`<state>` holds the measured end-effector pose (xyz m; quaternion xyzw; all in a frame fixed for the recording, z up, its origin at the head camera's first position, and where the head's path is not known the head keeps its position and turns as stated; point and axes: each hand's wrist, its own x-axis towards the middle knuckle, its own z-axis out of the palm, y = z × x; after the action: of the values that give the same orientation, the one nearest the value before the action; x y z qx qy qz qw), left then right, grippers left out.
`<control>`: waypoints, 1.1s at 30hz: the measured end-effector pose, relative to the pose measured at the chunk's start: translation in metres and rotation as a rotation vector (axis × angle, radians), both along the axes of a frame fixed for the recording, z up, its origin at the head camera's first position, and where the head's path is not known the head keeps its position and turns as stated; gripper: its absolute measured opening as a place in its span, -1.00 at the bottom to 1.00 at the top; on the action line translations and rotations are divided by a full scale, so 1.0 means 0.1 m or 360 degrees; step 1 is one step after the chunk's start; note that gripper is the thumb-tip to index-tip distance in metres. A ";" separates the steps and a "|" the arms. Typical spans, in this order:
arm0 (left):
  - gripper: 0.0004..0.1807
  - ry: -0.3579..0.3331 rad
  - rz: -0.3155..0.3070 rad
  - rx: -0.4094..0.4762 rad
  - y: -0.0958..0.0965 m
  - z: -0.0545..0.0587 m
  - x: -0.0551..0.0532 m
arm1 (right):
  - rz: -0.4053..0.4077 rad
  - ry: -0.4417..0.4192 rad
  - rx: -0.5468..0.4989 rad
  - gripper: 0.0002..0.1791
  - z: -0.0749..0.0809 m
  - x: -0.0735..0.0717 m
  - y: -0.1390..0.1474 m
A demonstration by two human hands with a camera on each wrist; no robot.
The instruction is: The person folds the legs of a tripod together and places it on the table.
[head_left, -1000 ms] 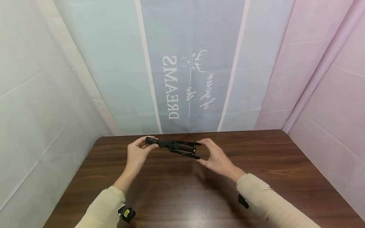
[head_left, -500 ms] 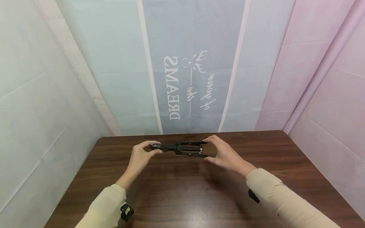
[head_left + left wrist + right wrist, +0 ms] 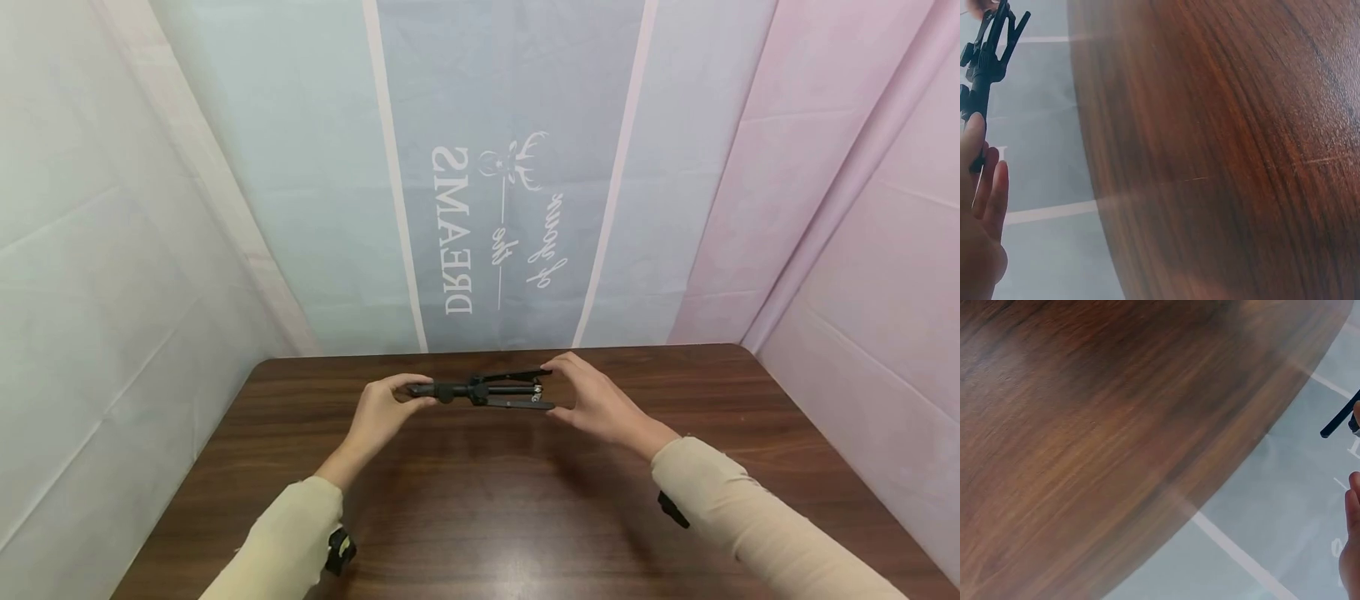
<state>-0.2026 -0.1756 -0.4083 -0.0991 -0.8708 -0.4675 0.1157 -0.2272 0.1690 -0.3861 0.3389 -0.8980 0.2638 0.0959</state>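
A small black tripod (image 3: 477, 390) is held lengthwise between both hands above the far part of the table, its legs spread slightly to the right. My left hand (image 3: 381, 410) pinches the head end between thumb and fingers. In the left wrist view the tripod (image 3: 982, 72) slants upward from that hand (image 3: 984, 234), legs at the top. My right hand (image 3: 600, 408) has its thumb and fingers on the tips of two outer legs. Only an edge of this hand (image 3: 1352, 544) shows in the right wrist view, beside one leg (image 3: 1337, 420).
The dark wood-grain table (image 3: 480, 508) has a rounded far edge. Behind it hangs a pale blue-grey cloth (image 3: 510, 100) with mirrored lettering. Light cloth walls (image 3: 97, 250) close in the sides. Small black cameras (image 3: 340, 550) sit at the sleeves.
Both hands have shifted right with the tripod between them. It has gone from tilted down to the right to nearly level, and its head end has turned.
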 end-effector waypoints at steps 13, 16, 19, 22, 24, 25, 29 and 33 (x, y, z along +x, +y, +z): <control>-0.71 -0.0228 -0.0089 -0.0143 0.10 -0.21 -0.16 | -0.0033 -0.0037 0.0075 -0.28 -0.27 -0.12 0.08; -0.72 -0.0254 -0.0089 -0.0199 0.12 -0.26 -0.19 | -0.0052 -0.0072 0.0086 -0.29 -0.32 -0.14 0.08; -0.72 -0.0241 -0.0084 -0.0302 0.14 -0.29 -0.22 | -0.0064 -0.0092 0.0103 -0.30 -0.37 -0.17 0.07; -0.71 -0.0216 -0.0087 -0.0413 0.17 -0.32 -0.25 | -0.0076 -0.0107 0.0124 -0.31 -0.41 -0.19 0.08; -0.70 -0.0203 -0.0097 -0.0464 0.18 -0.34 -0.26 | -0.0089 -0.0118 0.0145 -0.32 -0.44 -0.19 0.08; -0.70 -0.0199 -0.0108 -0.0486 0.19 -0.35 -0.27 | -0.0094 -0.0124 0.0154 -0.32 -0.45 -0.20 0.08; -0.69 -0.0170 -0.0151 -0.0549 0.20 -0.38 -0.29 | -0.0111 -0.0134 0.0187 -0.32 -0.49 -0.21 0.10; -0.69 -0.0168 -0.0151 -0.0621 0.21 -0.40 -0.29 | -0.0097 -0.0109 0.0179 -0.32 -0.51 -0.22 0.09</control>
<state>-0.2318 -0.1541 -0.4481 -0.1358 -0.9440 -0.2994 0.0264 -0.2489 0.1784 -0.4371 0.3069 -0.9240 0.2215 0.0540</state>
